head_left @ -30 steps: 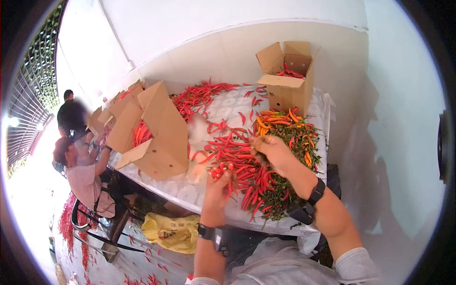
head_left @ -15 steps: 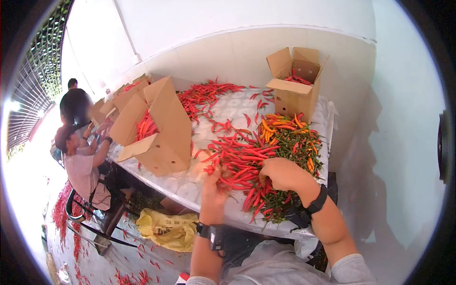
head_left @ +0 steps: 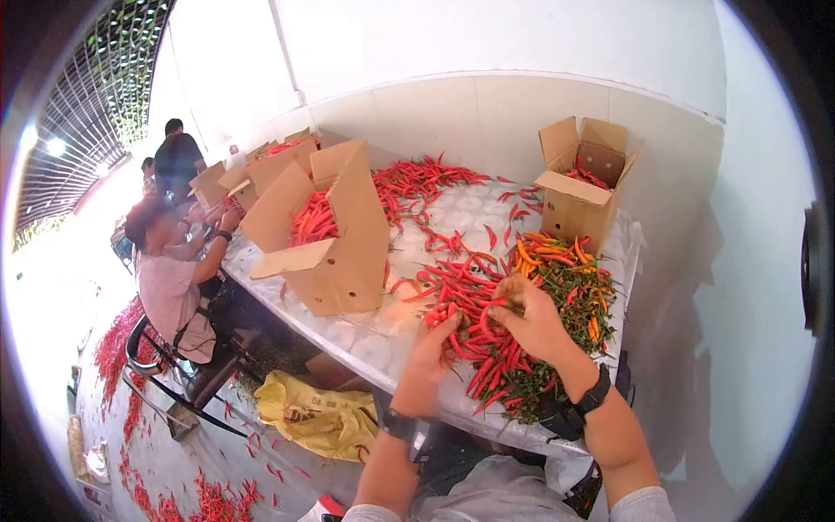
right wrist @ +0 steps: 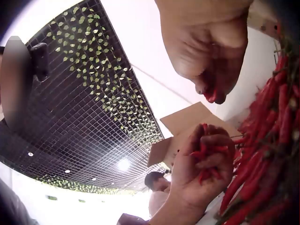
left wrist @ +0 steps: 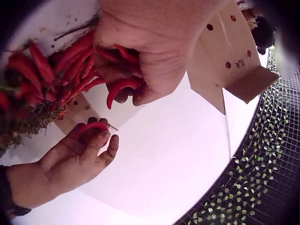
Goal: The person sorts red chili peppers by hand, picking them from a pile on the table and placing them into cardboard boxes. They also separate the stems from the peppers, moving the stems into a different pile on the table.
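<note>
My left hand (head_left: 426,352) holds a small bunch of red chili peppers at the near-left side of the pile. In the left wrist view, several red chilies (left wrist: 124,84) stick out between its curled fingers. Close by on the right, my right hand (head_left: 535,326) pinches a red chili (left wrist: 96,125) with a thin stem, seen in the left wrist view. Both hands are over the loose red chilies (head_left: 470,287) on the table. Beside the right hand spreads a heap of green stems and chilies (head_left: 574,304), with orange chilies (head_left: 544,250) at its far end.
A cardboard box (head_left: 348,261) of red chilies stands left on the white-covered table (head_left: 348,348); another box (head_left: 574,209) stands at the back right. More red chilies (head_left: 426,183) lie along the wall. A seated person (head_left: 174,278) works at left. A yellow sack (head_left: 313,413) lies below the table edge.
My right hand went from the edge of the stem heap down into the red chilies, then up beside the left hand with a chili. The left hand keeps its bunch. The head view has turned left.
</note>
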Demonstrator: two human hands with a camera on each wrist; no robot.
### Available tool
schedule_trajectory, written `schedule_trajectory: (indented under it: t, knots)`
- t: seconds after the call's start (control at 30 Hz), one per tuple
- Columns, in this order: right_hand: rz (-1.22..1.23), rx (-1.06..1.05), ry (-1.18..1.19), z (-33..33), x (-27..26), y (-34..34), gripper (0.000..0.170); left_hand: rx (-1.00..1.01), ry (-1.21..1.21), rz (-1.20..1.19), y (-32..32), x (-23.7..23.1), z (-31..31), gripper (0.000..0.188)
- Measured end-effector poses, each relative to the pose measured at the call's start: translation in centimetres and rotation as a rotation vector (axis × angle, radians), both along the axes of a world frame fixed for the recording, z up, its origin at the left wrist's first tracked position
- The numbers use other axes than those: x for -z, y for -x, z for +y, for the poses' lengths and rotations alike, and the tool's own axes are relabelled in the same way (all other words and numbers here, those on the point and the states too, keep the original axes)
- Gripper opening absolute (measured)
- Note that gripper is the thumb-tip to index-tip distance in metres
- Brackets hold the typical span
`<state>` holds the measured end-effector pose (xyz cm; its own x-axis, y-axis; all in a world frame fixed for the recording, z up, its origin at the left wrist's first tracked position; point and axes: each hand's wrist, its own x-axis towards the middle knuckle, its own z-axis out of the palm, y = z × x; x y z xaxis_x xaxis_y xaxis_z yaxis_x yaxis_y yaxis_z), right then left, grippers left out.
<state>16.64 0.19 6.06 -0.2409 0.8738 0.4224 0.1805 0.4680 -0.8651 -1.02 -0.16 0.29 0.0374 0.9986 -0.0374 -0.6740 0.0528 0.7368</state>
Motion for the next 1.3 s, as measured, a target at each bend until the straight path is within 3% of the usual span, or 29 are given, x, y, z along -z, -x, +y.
schedule_trajectory:
  t: [0.1,0.13,0.23,0.33,0.43,0.53,0.73,0.83,1.13,1.3]
  knots:
    - [-0.084,-0.119,-0.046,-0.2,0.3,0.6,0.021,0.054,-0.003,0.093,-0.3,-0.2,-0.6,0.018]
    - [-0.210,-0.065,-0.218,-0.1,0.4,0.5,0.016,0.084,-0.008,0.130,-0.2,-0.1,-0.7,0.019]
    - [-0.284,-0.072,-0.231,-0.2,0.1,0.3,0.018,0.108,-0.073,0.123,-0.2,0.7,-0.3,0.021]
    - [-0.079,-0.083,-0.121,-0.1,0.9,0.9,0.017,0.113,-0.117,0.093,-0.1,0.3,-0.7,0.024]
    - [-0.063,-0.020,-0.081,-0.5,0.1,0.7,0.017,0.091,-0.152,0.088,-0.1,-0.1,-1.0,0.025]
    - [-0.238,0.024,-0.146,-0.5,-0.4,0.4,0.018,0.018,-0.161,0.071,-0.6,-0.4,-1.1,0.025]
    - [-0.420,0.098,-0.311,-0.6,-0.3,0.4,0.023,0.099,-0.149,0.151,0.0,0.3,-0.9,0.022]
    - [-0.459,0.059,-0.436,0.0,0.6,0.3,0.015,0.114,-0.126,0.137,-0.4,-0.8,-1.3,0.020]
    - [-0.070,-0.362,0.120,1.7,1.8,0.0,0.020,0.105,-0.181,0.086,-0.6,-1.3,-2.2,0.023]
    - [0.092,-0.424,0.274,1.2,1.4,0.1,0.024,0.179,-0.206,0.092,0.4,0.3,-1.1,0.024]
